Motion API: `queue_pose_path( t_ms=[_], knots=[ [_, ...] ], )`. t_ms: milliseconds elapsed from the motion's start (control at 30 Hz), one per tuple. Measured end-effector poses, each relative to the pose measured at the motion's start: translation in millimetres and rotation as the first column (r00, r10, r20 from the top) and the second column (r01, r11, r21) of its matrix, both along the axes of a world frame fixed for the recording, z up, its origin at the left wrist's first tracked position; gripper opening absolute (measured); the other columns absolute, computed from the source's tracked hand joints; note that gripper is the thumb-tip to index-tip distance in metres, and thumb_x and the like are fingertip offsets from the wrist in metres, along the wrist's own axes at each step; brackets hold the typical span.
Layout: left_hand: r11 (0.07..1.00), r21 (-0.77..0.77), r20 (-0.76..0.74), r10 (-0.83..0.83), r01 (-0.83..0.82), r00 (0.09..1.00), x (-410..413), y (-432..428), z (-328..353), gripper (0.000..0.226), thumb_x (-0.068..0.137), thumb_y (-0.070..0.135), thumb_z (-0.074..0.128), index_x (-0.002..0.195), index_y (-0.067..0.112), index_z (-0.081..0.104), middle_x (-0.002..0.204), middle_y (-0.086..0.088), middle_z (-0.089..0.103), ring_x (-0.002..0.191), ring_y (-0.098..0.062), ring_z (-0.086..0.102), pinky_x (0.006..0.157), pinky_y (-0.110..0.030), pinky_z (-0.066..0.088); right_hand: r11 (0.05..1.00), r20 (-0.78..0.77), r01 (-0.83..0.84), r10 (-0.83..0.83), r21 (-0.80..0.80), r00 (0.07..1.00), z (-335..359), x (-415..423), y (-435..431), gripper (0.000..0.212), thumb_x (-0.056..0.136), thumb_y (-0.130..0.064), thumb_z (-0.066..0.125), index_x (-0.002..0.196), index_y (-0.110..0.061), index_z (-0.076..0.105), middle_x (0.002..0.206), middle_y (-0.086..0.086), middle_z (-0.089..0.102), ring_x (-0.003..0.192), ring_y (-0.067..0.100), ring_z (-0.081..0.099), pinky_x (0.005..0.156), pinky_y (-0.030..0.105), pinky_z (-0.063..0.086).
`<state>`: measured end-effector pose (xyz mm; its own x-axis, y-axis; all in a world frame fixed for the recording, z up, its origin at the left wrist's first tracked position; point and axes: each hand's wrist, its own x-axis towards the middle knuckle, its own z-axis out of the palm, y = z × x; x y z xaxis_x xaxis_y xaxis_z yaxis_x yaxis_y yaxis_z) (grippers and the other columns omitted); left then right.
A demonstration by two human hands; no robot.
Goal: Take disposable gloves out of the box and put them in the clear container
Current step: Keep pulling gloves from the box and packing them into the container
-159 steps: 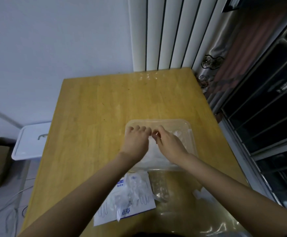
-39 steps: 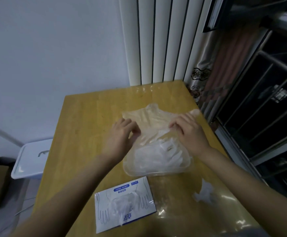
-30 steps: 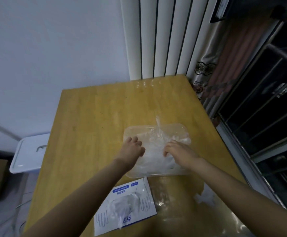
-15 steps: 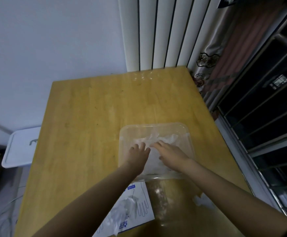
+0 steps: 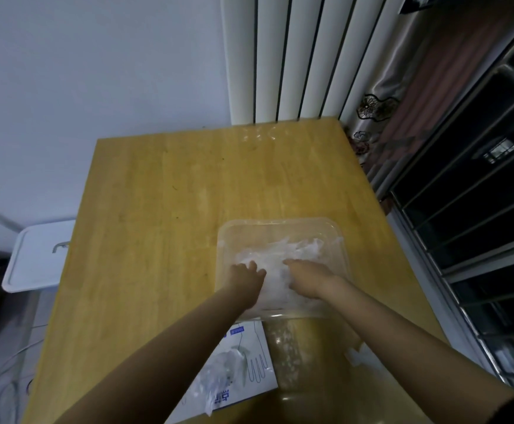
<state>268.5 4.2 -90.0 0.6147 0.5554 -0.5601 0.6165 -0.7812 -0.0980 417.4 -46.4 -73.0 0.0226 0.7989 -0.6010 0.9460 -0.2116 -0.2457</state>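
1. Both hands are seen inside the clear container (image 5: 280,223), set down on the heap of gloves (image 5: 292,250) that lies in it.
2. The left hand (image 5: 245,278) is placed at the heap's left edge with its fingers bent downward. Whether any film is pinched beneath them cannot be told.
3. The right hand (image 5: 309,278) is laid over the heap with fairly straight fingers, and nothing is seen to be gripped by it.
4. A few crumpled gloves are seen at the opening of the flat box (image 5: 249,377), which lies at the near edge of the worktop (image 5: 173,224), partly hidden under the left forearm. The task is therefore judged unfinished.
5. Thin film is likely to cling to skin. If the hands are lifted quickly, gloves could be dragged up over the rim and dropped on the worktop.
6. The heap looks springy. Once the pressure is released, it could puff up again and spill over the low wall.
7. The container appears light. If uneven weight is put on its near wall by the wrists, it could be tipped or slid.
8. The box could be swept off the near edge by the left forearm when that arm is drawn back.
9. A pale scrap (image 5: 353,356) lies beside the right forearm. Whether it is a glove cannot be told, so it might be overlooked.
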Motion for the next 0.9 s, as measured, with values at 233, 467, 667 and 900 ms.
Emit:
queue_pose_path(
  t_ms=[233, 467, 667, 900],
  knots=[
    [0.963, 0.227, 0.429, 0.035, -0.146, 0.903, -24.4, -6.7, 46.3, 0.045, 0.094, 0.011, 0.042, 0.138, 0.016, 0.040, 0.139, -0.006, 0.042, 0.127, -0.025, 0.040, 0.105, -0.037, 0.027, 0.847, -0.232, 0.167, -0.054, 0.505, 0.971, 55.1, -52.6, -30.3, 0.029, 0.099, -0.021, 0.045, 0.128, -0.018, 0.042, 0.115, 0.000, 0.059, 0.091, 0.017, 0.061, 0.068, 0.021, 0.038],
    [0.854, 0.235, 0.750, 0.145, -0.464, 0.646, -94.7, -30.7, 60.8, 0.040, 0.058, -0.008, 0.070, 0.094, 0.008, 0.062, 0.087, -0.010, 0.058, 0.073, -0.030, 0.058, 0.063, -0.039, 0.044, 0.835, -0.221, -0.173, 0.329, 0.523, 0.918, 60.1, -83.7, -68.2, 0.022, 0.100, -0.020, 0.043, 0.119, -0.012, 0.051, 0.115, 0.005, 0.061, 0.093, 0.023, 0.062, 0.079, 0.035, 0.050],
    [0.863, -0.139, 0.550, 0.475, -0.486, 0.686, -141.7, -74.9, 27.2, 0.034, 0.086, -0.001, 0.045, 0.113, 0.017, 0.055, 0.118, -0.002, 0.051, 0.105, -0.023, 0.050, 0.084, -0.029, 0.035, 0.804, -0.057, -0.513, 0.552, 0.300, 0.832, 21.3, -111.0, -84.8, 0.049, 0.094, -0.021, 0.052, 0.140, -0.014, 0.035, 0.140, 0.007, 0.038, 0.127, 0.024, 0.040, 0.097, 0.039, 0.039],
    [0.892, -0.345, 0.378, 0.417, -0.292, 0.827, -169.6, -93.7, 9.0, 0.055, 0.086, 0.014, 0.060, 0.137, 0.020, 0.040, 0.150, 0.000, 0.026, 0.137, -0.017, 0.026, 0.107, -0.026, 0.030, 0.826, 0.005, -0.432, 0.462, 0.361, 0.887, 5.8, -142.0, -89.0, 0.033, 0.097, -0.021, 0.046, 0.128, -0.012, 0.049, 0.131, 0.010, 0.047, 0.122, 0.026, 0.041, 0.097, 0.037, 0.039]
  ],
)
